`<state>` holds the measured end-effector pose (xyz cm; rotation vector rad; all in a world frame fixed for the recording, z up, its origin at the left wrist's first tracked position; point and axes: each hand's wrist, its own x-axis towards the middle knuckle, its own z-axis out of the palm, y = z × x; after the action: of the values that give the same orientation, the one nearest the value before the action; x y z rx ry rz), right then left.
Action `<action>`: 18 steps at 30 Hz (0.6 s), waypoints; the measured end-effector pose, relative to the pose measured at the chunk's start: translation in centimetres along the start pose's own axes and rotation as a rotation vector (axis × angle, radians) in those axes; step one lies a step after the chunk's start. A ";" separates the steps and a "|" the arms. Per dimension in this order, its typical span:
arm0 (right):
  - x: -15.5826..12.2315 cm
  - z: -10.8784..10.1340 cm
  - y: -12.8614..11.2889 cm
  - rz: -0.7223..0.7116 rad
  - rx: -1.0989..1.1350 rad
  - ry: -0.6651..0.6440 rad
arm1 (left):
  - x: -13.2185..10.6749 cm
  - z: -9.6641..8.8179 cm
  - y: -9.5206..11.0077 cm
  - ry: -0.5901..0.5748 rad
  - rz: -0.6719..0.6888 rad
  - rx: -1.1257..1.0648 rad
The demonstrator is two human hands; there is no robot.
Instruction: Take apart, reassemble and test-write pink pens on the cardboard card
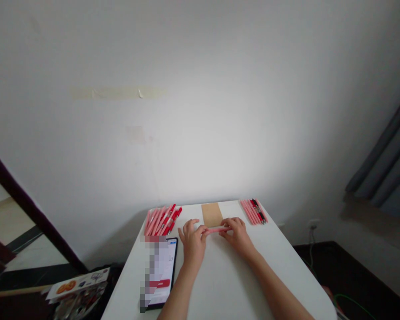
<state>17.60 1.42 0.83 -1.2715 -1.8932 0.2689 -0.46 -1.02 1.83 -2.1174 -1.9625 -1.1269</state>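
A pink pen (216,230) lies level between my two hands, just above or on the white table (226,271); I cannot tell which. My left hand (193,238) pinches its left end between thumb and fingers. At the other end, my right hand (235,233) grips it with its fingertips. Right behind the pen lies a flat brown paper rectangle (212,214). To the left is a loose pile of pink and red pens (161,220). A neater row of pink, red and black pens (254,211) lies at the back right.
A phone (161,275) with a lit screen lies on the table left of my left forearm, partly blurred out. A white wall (200,111) rises behind the table. Beside the table at lower left is a bag of things (81,298). A grey curtain (386,169) hangs at right.
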 end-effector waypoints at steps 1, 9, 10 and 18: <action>0.0 0.0 -0.1 -0.002 0.002 -0.010 | 0.0 0.0 0.0 -0.002 -0.003 -0.001; 0.1 0.2 0.7 -0.059 -0.098 -0.004 | 0.1 -0.1 0.1 -0.004 -0.003 -0.009; 0.1 0.3 0.8 -0.059 -0.109 -0.001 | 0.1 -0.2 0.1 -0.004 -0.004 -0.010; 0.1 -0.1 0.4 -0.058 -0.078 -0.009 | 0.1 -0.2 0.0 0.020 -0.004 0.009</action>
<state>17.92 1.68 0.72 -1.2659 -1.9613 0.1724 -0.53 -1.03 2.01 -2.0895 -1.9609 -1.1330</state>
